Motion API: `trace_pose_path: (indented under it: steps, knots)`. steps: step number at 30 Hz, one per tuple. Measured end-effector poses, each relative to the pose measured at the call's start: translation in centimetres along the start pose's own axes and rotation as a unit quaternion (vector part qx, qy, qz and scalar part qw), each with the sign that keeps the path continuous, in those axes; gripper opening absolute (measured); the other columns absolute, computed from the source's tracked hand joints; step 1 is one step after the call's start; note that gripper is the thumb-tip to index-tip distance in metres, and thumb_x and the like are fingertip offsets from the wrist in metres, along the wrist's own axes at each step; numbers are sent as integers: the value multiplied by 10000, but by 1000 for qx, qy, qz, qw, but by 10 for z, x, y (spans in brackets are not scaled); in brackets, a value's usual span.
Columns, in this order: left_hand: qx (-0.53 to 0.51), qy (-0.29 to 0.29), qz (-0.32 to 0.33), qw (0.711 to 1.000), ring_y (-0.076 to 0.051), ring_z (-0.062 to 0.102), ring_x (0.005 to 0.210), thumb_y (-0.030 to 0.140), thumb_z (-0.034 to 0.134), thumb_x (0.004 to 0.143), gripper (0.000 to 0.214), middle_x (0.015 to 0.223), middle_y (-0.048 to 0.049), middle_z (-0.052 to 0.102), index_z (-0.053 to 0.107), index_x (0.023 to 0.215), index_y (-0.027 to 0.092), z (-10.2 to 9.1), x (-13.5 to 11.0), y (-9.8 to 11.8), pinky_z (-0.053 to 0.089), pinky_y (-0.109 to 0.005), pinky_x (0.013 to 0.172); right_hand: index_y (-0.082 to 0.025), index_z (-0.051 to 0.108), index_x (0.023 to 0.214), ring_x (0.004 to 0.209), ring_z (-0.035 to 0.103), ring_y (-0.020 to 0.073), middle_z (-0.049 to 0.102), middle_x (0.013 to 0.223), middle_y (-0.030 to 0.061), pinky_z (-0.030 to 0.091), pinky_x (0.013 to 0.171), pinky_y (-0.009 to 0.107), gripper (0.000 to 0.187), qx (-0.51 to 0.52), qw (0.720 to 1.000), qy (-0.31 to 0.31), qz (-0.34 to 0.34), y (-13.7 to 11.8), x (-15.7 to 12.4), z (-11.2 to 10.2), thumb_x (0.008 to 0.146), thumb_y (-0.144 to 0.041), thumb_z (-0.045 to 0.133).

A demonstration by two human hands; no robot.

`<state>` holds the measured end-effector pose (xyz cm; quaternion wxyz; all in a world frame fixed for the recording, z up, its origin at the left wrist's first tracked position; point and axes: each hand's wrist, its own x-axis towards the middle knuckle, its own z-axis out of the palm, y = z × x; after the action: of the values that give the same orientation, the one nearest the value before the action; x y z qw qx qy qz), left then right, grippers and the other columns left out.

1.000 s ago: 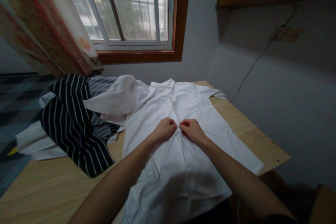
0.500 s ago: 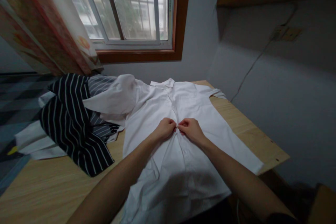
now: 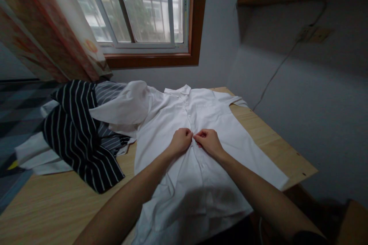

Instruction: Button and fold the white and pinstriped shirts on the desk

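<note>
A white button-up shirt [image 3: 161, 130] lies front side up on the wooden table, its collar toward the window. At the middle of its front opening, my left hand [image 3: 182, 140] pinches the fabric between closed fingers. Right beside it, my right hand [image 3: 209, 142] also pinches the shirt's front edge, the two sets of fingertips almost touching. Folds in the cloth run down from the pinched spot. Whatever small button sits between the fingertips is too hidden to make out.
Left of the shirt, a heap of clothes includes a black garment with white stripes [image 3: 82, 134]. The wooden table [image 3: 270, 138] ends at a wall on the right. A window [image 3: 143, 7], a patterned curtain [image 3: 57, 26] and a cable [image 3: 276, 72] are beyond.
Both hands stay at the same place on the shirt front. The fingertips have shifted very slightly, and the right fingers have moved a little to the left.
</note>
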<state>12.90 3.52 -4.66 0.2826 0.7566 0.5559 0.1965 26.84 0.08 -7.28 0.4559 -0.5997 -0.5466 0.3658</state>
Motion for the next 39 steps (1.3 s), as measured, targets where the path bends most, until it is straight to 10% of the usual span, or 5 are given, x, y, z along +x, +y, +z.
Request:
trace_pose_path:
  steps: [9,14,19,30,39]
  knots:
    - [65,-3,71,995,-153,567,672,217,528,824,175,724,-40,669,663,727,162,-3,-4,-4,359,-244,627,-156,591,671,442,562,107,610,547,-8,452,416,208,110,100,990,-44,84,5,8,0,761,-219,588]
    - [118,15,99,988,-193,607,733,276,495,860,191,791,-61,681,658,828,181,-4,-7,-7,388,-269,646,-170,658,813,684,630,159,681,742,37,512,670,287,85,-133,988,30,-74,-2,2,-5,816,-215,586]
    - [-25,-56,110,992,-170,613,723,344,558,832,287,813,-41,674,602,1046,158,-14,-14,-13,442,-260,658,-164,670,1031,1081,586,221,672,1128,113,434,971,363,202,-267,943,-64,-190,-3,-6,-17,874,-236,564]
    - [197,-170,336,905,-338,426,1298,592,694,714,735,1407,-115,498,497,1329,241,-65,-159,-5,273,-522,1095,-201,484,1370,1366,348,371,403,1479,190,295,1085,573,784,-364,858,-254,-259,-17,-137,-52,712,-544,735]
    - [199,-81,294,931,-192,562,792,190,433,910,216,810,-59,647,600,774,183,-37,-165,-14,419,-361,772,-192,631,861,905,610,237,683,942,105,465,855,405,140,-324,887,-126,-304,6,-154,-43,821,-163,500]
